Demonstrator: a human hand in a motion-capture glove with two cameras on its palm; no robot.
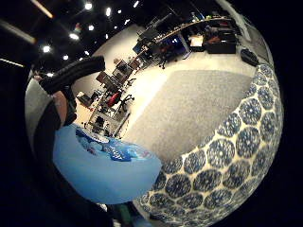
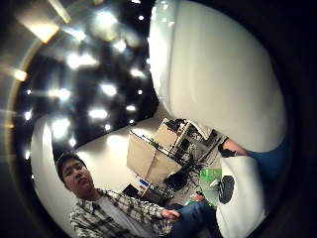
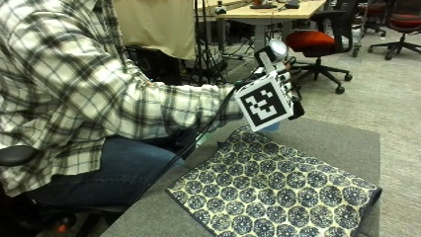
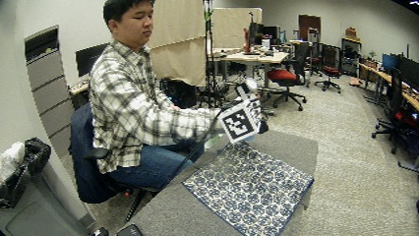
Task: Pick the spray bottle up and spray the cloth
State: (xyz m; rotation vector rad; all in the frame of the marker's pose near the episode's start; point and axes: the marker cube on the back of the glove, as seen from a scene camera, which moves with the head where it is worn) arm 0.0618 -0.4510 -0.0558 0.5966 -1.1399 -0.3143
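While the person is sitting at the grey table (image 3: 342, 143), the scene is reading so:
Grip: the gloved right hand (image 3: 284, 89) is curling its fingers round the spray bottle (image 3: 275, 53).
Bottle: it is being held raised above the table, over the near end of the cloth (image 3: 276, 192).
Cloth: the blue-patterned cloth is lying flat on the table.

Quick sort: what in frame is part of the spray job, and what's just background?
Job:
spray bottle, held up in the gloved right hand
patterned cloth, flat on the grey table

Background:
red office chair
desk
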